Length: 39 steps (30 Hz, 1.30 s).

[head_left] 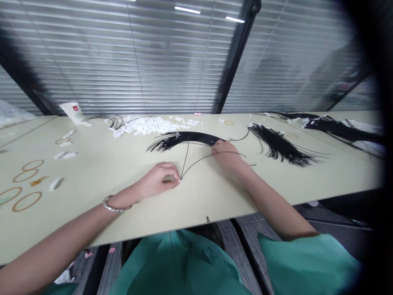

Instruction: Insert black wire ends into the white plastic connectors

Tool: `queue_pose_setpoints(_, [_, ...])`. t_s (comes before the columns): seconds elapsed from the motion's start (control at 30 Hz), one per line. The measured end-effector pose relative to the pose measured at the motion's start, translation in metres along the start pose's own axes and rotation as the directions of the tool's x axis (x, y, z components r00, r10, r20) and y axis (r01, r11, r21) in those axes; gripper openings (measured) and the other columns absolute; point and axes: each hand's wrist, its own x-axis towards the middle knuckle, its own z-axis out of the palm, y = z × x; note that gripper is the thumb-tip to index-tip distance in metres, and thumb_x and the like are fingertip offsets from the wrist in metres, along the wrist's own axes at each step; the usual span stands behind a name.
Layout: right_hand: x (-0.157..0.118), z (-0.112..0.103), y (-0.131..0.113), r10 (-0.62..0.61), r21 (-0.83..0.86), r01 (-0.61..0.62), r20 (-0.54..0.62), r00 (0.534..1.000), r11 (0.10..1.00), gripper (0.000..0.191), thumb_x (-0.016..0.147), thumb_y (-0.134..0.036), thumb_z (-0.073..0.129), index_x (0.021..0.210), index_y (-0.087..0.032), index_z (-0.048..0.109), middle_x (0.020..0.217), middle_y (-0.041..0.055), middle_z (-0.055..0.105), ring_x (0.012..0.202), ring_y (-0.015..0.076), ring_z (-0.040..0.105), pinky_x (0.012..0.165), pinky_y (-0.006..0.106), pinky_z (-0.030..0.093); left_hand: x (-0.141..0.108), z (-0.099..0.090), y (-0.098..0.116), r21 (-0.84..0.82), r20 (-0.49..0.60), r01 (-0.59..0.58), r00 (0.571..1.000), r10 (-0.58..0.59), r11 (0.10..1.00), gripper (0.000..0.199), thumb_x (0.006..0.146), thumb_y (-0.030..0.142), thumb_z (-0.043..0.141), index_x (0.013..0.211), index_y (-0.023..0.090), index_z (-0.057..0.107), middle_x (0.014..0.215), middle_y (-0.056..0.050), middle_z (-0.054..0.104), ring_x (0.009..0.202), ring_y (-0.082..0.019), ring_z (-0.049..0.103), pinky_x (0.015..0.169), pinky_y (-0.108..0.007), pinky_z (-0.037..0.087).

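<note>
My left hand (159,180) is closed in a pinch on a small white connector (180,180) just above the table. Two thin black wires (185,159) fan out from that connector, one rising steeply and one arching right past my other hand. My right hand (229,156) has its fingers curled on the right end of a black wire bundle (190,136); its fingertips are partly hidden. The bundle lies curved across the table, with small white tips among its spread left ends.
Behind the bundle lies a heap of white connectors (147,124), near a paper cup (73,112). More black wire bundles (276,143) lie to the right, some on white wrapping. Rubber bands (27,201) and white pieces (56,184) are at left. Window blinds (172,61) stand behind the table (147,213).
</note>
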Motion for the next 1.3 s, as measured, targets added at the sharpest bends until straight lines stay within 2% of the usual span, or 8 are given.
queue_pose_setpoints(0.3, [-0.007,-0.015,0.0,0.179,-0.269,-0.153,0.075,0.981,0.951,0.017,0.086,-0.011,0.05,0.102,-0.01,0.057,0.094,0.0126,0.05,0.09,0.0245,0.051,0.077,0.034,0.043,0.0,-0.001,0.003,0.011,0.01,0.034,0.999,-0.034,0.999,0.02,0.084,0.032,0.051,0.083,0.015,0.061,0.088,-0.003,0.059,0.085,-0.011,0.053,0.081,-0.026,0.043])
queue_pose_setpoints(0.43, [-0.011,-0.02,-0.001,0.198,-0.314,-0.151,0.124,0.972,0.937,0.022,0.084,-0.003,0.045,0.101,-0.011,0.057,0.091,0.0112,0.052,0.086,0.0234,0.053,0.073,0.032,0.045,0.0,-0.001,0.003,0.017,0.011,0.045,0.999,-0.045,0.999,0.019,0.084,0.032,0.051,0.082,0.015,0.06,0.088,-0.003,0.059,0.085,-0.01,0.053,0.08,-0.025,0.043])
queue_pose_setpoints(0.87, [-0.011,-0.024,0.003,0.271,-0.379,-0.197,0.154,0.95,0.904,0.02,0.084,-0.004,0.046,0.095,-0.006,0.062,0.09,0.0161,0.053,0.087,0.0288,0.054,0.073,0.036,0.044,-0.001,-0.002,0.003,0.02,0.005,0.042,0.999,-0.042,0.999,0.019,0.084,0.032,0.051,0.082,0.016,0.06,0.088,-0.002,0.059,0.085,-0.01,0.053,0.08,-0.025,0.043])
queue_pose_setpoints(1.0, [-0.014,-0.025,0.003,0.271,-0.355,-0.198,0.166,0.948,0.914,0.017,0.081,-0.008,0.048,0.091,-0.006,0.062,0.087,0.0149,0.053,0.083,0.0259,0.054,0.072,0.031,0.043,0.0,-0.002,0.002,0.023,0.0,0.031,1.0,-0.031,0.999,0.019,0.084,0.032,0.051,0.082,0.016,0.061,0.088,-0.003,0.059,0.086,-0.01,0.053,0.082,-0.026,0.043])
queue_pose_setpoints(1.1, [-0.015,-0.029,0.005,0.196,-0.118,-0.181,0.13,0.972,0.976,0.012,0.081,-0.014,0.051,0.084,-0.008,0.06,0.081,0.0099,0.053,0.076,0.0174,0.052,0.067,0.023,0.04,-0.001,-0.001,0.0,0.02,-0.002,0.03,1.0,-0.029,0.999,0.019,0.084,0.032,0.051,0.083,0.016,0.061,0.089,-0.002,0.059,0.086,-0.01,0.054,0.081,-0.025,0.043])
queue_pose_setpoints(1.17, [-0.014,-0.032,0.007,0.131,0.232,-0.149,0.091,0.987,0.961,0.013,0.083,-0.018,0.049,0.084,-0.01,0.059,0.081,0.0069,0.054,0.071,0.0117,0.049,0.062,0.018,0.037,-0.001,-0.001,0.0,0.015,-0.002,0.032,0.999,-0.032,0.999,0.018,0.084,0.032,0.052,0.083,0.016,0.061,0.088,-0.002,0.059,0.086,-0.009,0.054,0.081,-0.025,0.043])
queue_pose_setpoints(1.23, [-0.012,-0.037,0.008,0.061,0.645,-0.106,0.092,0.994,0.756,0.016,0.085,-0.024,0.051,0.09,-0.01,0.057,0.083,0.0055,0.053,0.068,0.0085,0.047,0.059,0.015,0.037,-0.002,-0.001,0.001,0.013,0.002,0.039,0.999,-0.039,0.999,0.017,0.084,0.031,0.051,0.083,0.016,0.061,0.089,-0.002,0.058,0.086,-0.009,0.054,0.08,-0.024,0.044])
queue_pose_setpoints(1.3, [-0.01,-0.04,0.009,-0.014,0.926,-0.092,0.104,0.994,0.367,0.023,0.083,-0.026,0.058,0.101,-0.011,0.056,0.087,0.0049,0.052,0.07,0.007,0.047,0.061,0.014,0.04,-0.002,-0.001,0.003,0.012,0.011,0.047,0.999,-0.047,0.999,0.017,0.084,0.031,0.051,0.082,0.016,0.06,0.089,-0.001,0.058,0.086,-0.009,0.054,0.08,-0.024,0.044])
